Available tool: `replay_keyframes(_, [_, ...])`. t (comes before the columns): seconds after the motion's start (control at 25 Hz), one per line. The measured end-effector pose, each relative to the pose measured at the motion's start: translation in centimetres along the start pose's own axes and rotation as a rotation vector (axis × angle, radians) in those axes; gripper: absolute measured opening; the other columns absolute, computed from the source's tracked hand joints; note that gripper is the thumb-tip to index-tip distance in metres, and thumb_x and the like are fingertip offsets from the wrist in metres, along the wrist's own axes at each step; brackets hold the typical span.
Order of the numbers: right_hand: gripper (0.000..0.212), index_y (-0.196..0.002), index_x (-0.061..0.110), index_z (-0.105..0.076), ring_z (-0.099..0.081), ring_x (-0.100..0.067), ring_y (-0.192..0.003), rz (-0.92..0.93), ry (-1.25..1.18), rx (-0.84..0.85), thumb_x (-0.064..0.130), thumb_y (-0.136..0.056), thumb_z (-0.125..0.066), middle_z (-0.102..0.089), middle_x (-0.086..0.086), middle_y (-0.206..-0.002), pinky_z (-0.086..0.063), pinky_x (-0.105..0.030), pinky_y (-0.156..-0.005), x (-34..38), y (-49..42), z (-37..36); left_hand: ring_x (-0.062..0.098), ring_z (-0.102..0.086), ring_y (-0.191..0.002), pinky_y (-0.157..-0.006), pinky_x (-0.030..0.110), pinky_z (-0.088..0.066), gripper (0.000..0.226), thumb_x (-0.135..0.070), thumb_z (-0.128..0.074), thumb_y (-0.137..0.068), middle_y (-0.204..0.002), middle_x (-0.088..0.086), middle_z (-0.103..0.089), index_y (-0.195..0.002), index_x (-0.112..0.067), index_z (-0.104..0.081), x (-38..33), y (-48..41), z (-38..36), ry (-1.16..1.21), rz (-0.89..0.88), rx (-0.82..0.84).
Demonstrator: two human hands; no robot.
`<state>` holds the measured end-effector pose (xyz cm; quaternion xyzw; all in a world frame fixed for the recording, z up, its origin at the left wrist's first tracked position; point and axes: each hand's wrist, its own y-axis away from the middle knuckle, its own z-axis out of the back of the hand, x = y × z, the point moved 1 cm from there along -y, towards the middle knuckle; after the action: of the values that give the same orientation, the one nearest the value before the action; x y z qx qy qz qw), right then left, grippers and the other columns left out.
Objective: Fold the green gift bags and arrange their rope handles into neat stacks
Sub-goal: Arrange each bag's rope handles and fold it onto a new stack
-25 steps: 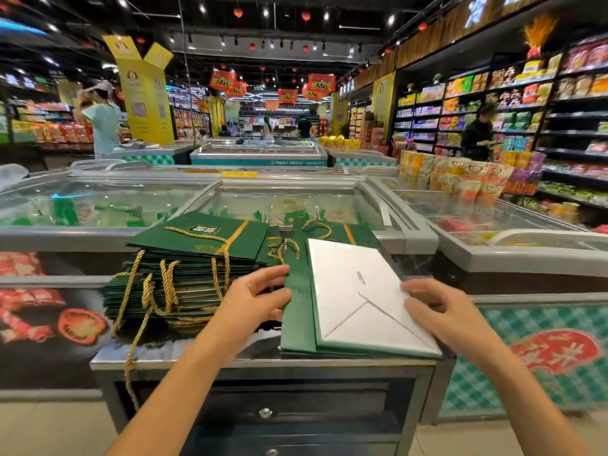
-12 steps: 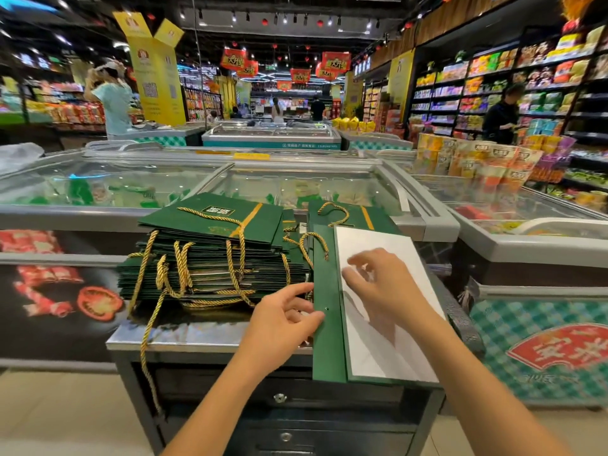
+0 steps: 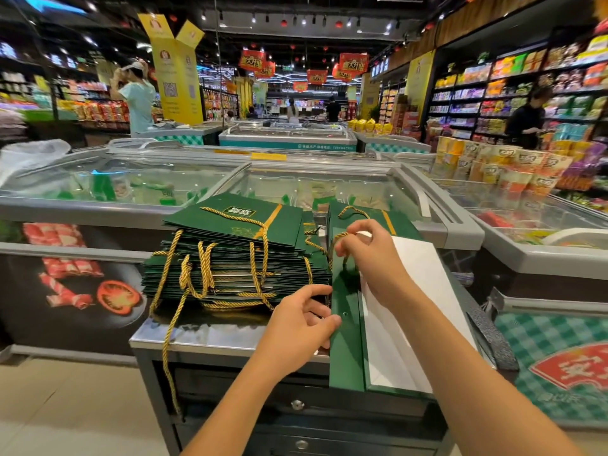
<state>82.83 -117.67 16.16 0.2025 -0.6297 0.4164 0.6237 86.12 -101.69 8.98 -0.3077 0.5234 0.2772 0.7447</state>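
Observation:
A tall stack of flattened green gift bags with gold rope handles lies on the left of a metal counter. To its right lies a second flat green bag, its white inside panel facing up. My left hand pinches the left edge of this bag near a punched hole. My right hand pinches a gold rope handle at the bag's far end. More green bags lie beyond it.
Glass-topped freezer chests stand right behind the counter and to the right. Several gold ropes hang over the counter's left front edge. A dark strap lies at the counter's right edge. Shoppers stand far back by the shelves.
My right hand moved from the white panel's near right edge to the far end and took hold of a rope handle. My left hand shifted right onto the bag's left edge.

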Motion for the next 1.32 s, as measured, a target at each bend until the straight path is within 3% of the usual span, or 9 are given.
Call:
replay_keyframes(0.28, [0.015,-0.104,0.018,-0.075,-0.064,-0.005,-0.078,0.152,-0.098,0.096,0.013,-0.089,-0.076,-0.076,-0.005,-0.094,-0.047,-0.017,-0.064,2.7,1.8,3.3,0.023,-0.073,-0.073,-0.071,0.04,-0.063,0.041,-0.011,-0.073,-0.09,-0.087,0.003,-0.073,-0.127,-0.025,-0.061,0.2,-0.1,0.0,0.006,0.001,0.018])
replay_keyframes(0.4, [0.009,-0.092,0.01,-0.071,-0.057,-0.01,-0.068,0.159,-0.175,0.111,0.012,-0.086,-0.078,-0.069,-0.001,-0.08,-0.043,-0.021,-0.059,2.6,1.9,4.3,0.019,-0.071,-0.069,-0.068,0.036,-0.062,0.038,-0.011,-0.072,-0.09,-0.086,0.003,-0.073,-0.124,-0.025,-0.062,0.1,0.0,0.1,0.003,0.003,0.027])
replay_keyframes(0.52, [0.025,-0.083,0.013,-0.058,-0.053,-0.016,-0.068,0.151,-0.268,0.096,0.015,-0.076,-0.082,-0.058,-0.006,-0.074,-0.045,-0.021,-0.062,2.0,2.2,5.5,0.019,-0.072,-0.07,-0.071,0.041,-0.063,0.036,-0.011,-0.072,-0.091,-0.085,0.001,-0.073,-0.122,-0.027,-0.062,0.0,0.0,0.1,0.0,0.011,0.034])
replay_keyframes(0.68, [0.024,-0.101,0.008,-0.063,-0.066,-0.028,-0.077,0.179,0.029,0.193,0.014,-0.084,-0.079,-0.074,-0.012,-0.082,-0.055,-0.035,-0.079,1.1,3.2,7.4,0.015,-0.071,-0.069,-0.068,0.033,-0.061,0.035,-0.012,-0.072,-0.091,-0.085,0.0,-0.074,-0.122,-0.027,-0.062,-0.2,0.0,0.1,-0.012,0.021,0.039])
replay_keyframes(0.76, [0.025,-0.117,0.017,-0.068,-0.066,-0.025,-0.076,0.188,0.245,0.3,0.011,-0.093,-0.071,-0.078,-0.006,-0.085,-0.052,-0.033,-0.072,0.7,3.5,8.2,0.015,-0.071,-0.07,-0.067,0.03,-0.06,0.035,-0.013,-0.072,-0.092,-0.087,0.001,-0.074,-0.123,-0.026,-0.062,-0.2,0.0,0.0,-0.017,0.026,0.045])
replay_keyframes(0.92, [0.01,-0.097,0.027,-0.079,-0.059,-0.012,-0.064,0.26,0.574,0.328,0.03,-0.088,-0.077,-0.072,0.01,-0.074,-0.047,-0.026,-0.061,0.0,4.0,8.8,0.016,-0.072,-0.072,-0.068,0.031,-0.059,0.036,-0.014,-0.071,-0.092,-0.087,-0.001,-0.075,-0.124,-0.026,-0.062,-0.2,0.0,0.0,-0.011,0.027,0.037])
replay_keyframes(1.04, [0.005,-0.087,0.028,-0.074,-0.059,-0.006,-0.07,0.299,0.652,0.275,0.029,-0.092,-0.072,-0.068,0.015,-0.075,-0.047,-0.02,-0.065,-0.6,4.3,9.5,0.014,-0.072,-0.071,-0.067,0.028,-0.058,0.036,-0.013,-0.071,-0.092,-0.087,-0.001,-0.075,-0.124,-0.025,-0.062,-0.2,-0.1,0.0,-0.003,0.033,0.037])
replay_keyframes(1.16, [0.011,-0.088,0.029,-0.065,-0.059,-0.008,-0.075,0.343,0.683,0.203,0.02,-0.093,-0.069,-0.067,0.009,-0.079,-0.053,-0.027,-0.069,-1.3,4.8,9.9,0.015,-0.073,-0.073,-0.068,0.029,-0.058,0.036,-0.013,-0.07,-0.093,-0.088,-0.002,-0.075,-0.125,-0.025,-0.062,-0.3,0.0,0.0,0.002,0.034,0.038])
replay_keyframes(1.32, [0.028,-0.106,0.034,-0.072,-0.056,-0.005,-0.067,0.392,0.703,0.182,0.048,-0.082,-0.073,-0.064,0.015,-0.072,-0.041,-0.02,-0.064,-2.1,5.4,8.9,0.019,-0.074,-0.08,-0.072,0.033,-0.061,0.039,-0.013,-0.069,-0.093,-0.09,-0.001,-0.076,-0.13,-0.023,-0.062,-0.1,0.0,-0.1,0.0,0.023,0.038])
